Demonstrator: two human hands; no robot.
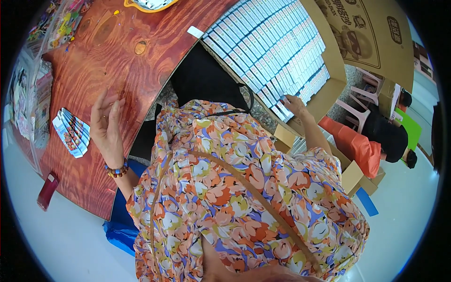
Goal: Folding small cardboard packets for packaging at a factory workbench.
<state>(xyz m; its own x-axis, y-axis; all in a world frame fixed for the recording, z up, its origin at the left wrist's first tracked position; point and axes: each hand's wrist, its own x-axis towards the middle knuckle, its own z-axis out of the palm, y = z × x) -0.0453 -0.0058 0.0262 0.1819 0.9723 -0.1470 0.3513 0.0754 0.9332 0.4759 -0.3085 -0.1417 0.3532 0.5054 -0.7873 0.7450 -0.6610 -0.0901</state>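
Note:
My left hand (107,123) is raised over the red wood-grain table, fingers stretched out with nothing in them. A beaded bracelet (117,170) circles that wrist. Beside it on the table lies a fanned stack of blue-and-white printed packets (72,132). On the right, my right hand (296,106) reaches into a large carton (332,94) filled with rows of small white-and-blue boxes (263,44). Its bent fingers close on a small box at the near end of the rows; the hand partly hides that box.
Clear plastic bags (30,101) of small items line the table's (117,61) left side. A yellow-rimmed tray (152,4) stands at the far edge. A dark red object (47,191) sits at the near-left edge. Beyond the carton are pink stools (354,113) and another person (386,134).

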